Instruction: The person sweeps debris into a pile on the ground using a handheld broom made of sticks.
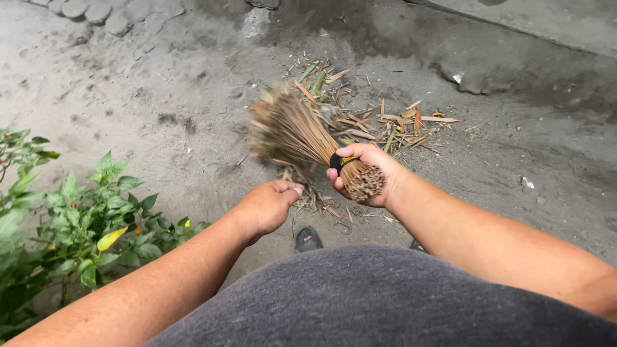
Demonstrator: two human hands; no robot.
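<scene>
Right hand grips the stick broom by its bound end, left hand loosely curled and empty — a hard sweep may scatter the leaf litter across the dirt ground.

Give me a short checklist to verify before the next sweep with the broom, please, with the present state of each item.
1. Right hand has a firm grip on the broom at its bound end: ok.
2. Left hand is free and off the broom: ok, it holds nothing.
3. Bristles reach the debris pile: cannot tell, they are blurred.
4. Debris is gathered in one place: not ok, pieces also lie near the foot.
5. Plant is apart from the broom: ok, it stands off by the left arm.
6. Ground beyond the pile has no obstacle: ok.
</scene>
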